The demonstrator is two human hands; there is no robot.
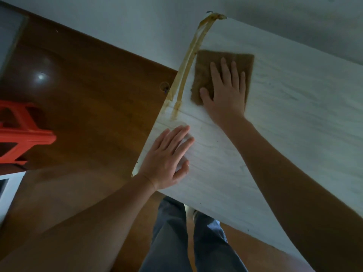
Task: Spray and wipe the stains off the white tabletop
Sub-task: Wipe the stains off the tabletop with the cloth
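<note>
The right hand [225, 91] lies spread, palm down, on a brown cloth [202, 71]. Its fingers are straight and pressing rather than gripping, which seems meant to put even weight over the whole pad for scrubbing. The cloth sits flat on the white counter [294, 95], just beside the long yellow-brown stain [177, 105] that runs along the counter's left edge up to its far corner. It is placed, by the look of it, to sweep sideways across those streaks. The left hand [167, 156] rests open and flat near the same edge, closer to the body and apart from the cloth, probably bracing the person as they lean in. No spray bottle is in view, and the streaks look unwiped.
</note>
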